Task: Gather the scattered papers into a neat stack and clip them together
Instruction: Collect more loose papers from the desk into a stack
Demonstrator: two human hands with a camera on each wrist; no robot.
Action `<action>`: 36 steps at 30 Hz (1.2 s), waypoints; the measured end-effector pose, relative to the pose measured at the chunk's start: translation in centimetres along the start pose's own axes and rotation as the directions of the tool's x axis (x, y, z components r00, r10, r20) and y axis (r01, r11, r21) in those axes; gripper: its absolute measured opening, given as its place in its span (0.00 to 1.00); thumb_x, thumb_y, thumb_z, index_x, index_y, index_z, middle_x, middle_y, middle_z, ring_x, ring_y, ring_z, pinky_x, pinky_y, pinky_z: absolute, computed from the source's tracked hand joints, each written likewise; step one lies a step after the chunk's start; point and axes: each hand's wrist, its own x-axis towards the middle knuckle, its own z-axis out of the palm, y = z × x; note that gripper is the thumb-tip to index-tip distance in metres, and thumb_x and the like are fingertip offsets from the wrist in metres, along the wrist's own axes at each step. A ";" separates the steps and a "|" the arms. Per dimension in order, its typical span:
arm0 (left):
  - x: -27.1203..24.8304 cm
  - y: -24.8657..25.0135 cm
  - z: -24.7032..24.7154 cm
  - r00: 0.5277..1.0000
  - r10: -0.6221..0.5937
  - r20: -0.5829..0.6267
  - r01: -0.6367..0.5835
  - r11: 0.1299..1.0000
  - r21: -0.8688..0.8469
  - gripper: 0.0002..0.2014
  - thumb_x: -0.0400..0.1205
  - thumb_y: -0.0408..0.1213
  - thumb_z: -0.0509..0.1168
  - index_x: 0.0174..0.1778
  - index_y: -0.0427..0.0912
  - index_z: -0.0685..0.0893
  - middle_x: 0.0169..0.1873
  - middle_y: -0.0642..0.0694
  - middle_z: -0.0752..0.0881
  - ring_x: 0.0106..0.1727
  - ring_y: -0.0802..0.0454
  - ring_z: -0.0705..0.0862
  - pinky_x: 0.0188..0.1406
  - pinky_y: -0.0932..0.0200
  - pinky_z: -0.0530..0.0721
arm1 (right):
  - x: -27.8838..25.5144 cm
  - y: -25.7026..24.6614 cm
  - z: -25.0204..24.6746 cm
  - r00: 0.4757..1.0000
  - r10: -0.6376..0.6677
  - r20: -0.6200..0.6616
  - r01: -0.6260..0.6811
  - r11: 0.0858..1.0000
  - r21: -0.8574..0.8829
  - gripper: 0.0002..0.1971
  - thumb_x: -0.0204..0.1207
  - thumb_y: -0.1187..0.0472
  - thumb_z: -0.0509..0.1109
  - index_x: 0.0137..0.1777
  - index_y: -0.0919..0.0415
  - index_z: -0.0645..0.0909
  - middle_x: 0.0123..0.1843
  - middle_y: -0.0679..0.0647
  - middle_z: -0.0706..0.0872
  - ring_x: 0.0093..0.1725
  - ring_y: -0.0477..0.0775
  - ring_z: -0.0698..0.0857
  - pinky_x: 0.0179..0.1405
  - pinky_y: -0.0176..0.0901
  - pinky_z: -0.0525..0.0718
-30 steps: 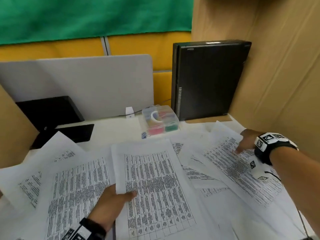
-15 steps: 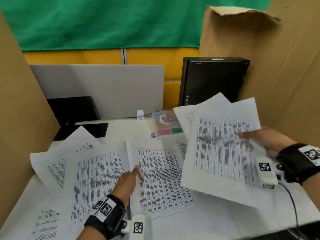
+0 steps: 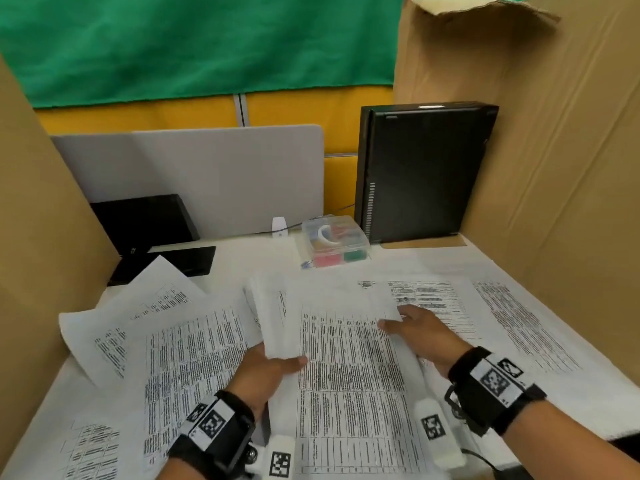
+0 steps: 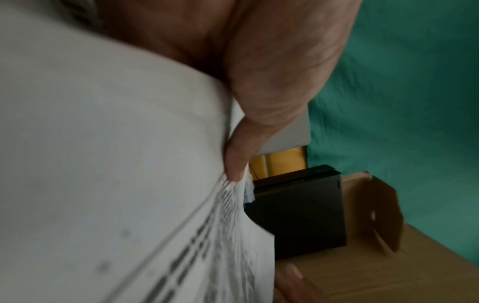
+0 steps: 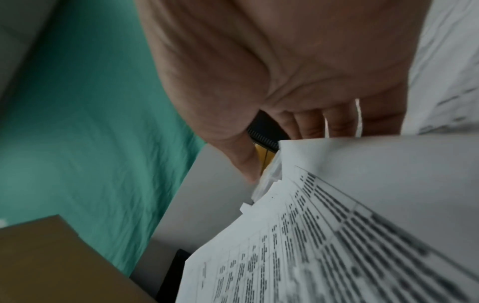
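Sheets being gathered at the desk's middle

Left hand [image 3: 266,370] and right hand [image 3: 420,332] each pinched an edge of the loose papers [image 3: 341,344] above the desk [image 3: 249,252]; uneven edges could slip and fan apart; other sheets lay scattered.

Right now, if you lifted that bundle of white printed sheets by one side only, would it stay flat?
Probably not. The bundle of white printed sheets already bows between the left hand and right hand, so it looks floppy. Its edges fan apart at the left thumb, so loose sheets may slide out.
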 end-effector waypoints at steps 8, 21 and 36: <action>-5.8 10.2 -0.4 0.882 0.471 0.024 -0.472 0.882 0.014 0.08 0.83 0.47 0.65 0.54 0.57 0.87 0.47 0.64 0.93 0.48 0.67 0.90 0.53 0.63 0.82 | -3.9 -6.9 -2.7 0.941 -0.279 0.190 0.241 0.949 0.202 0.23 0.74 0.67 0.76 0.69 0.57 0.82 0.65 0.54 0.92 0.63 0.55 0.91 0.62 0.49 0.89; -8.8 13.1 -1.2 0.651 0.758 -0.033 -0.757 0.646 -0.095 0.24 0.58 0.63 0.80 0.50 0.63 0.92 0.54 0.54 0.94 0.60 0.53 0.90 0.64 0.46 0.83 | -7.9 -10.5 -2.2 0.774 -0.629 0.074 0.595 0.762 0.255 0.24 0.62 0.67 0.80 0.60 0.58 0.87 0.59 0.57 0.94 0.61 0.56 0.92 0.62 0.51 0.88; -8.9 13.4 -0.3 0.782 0.598 -0.173 -0.621 0.726 -0.295 0.18 0.66 0.53 0.76 0.48 0.48 0.92 0.54 0.44 0.93 0.63 0.44 0.88 0.69 0.40 0.80 | -6.8 -7.8 0.1 0.783 -0.606 0.139 0.584 0.793 0.170 0.19 0.67 0.63 0.82 0.48 0.33 0.90 0.54 0.39 0.94 0.58 0.39 0.91 0.58 0.36 0.87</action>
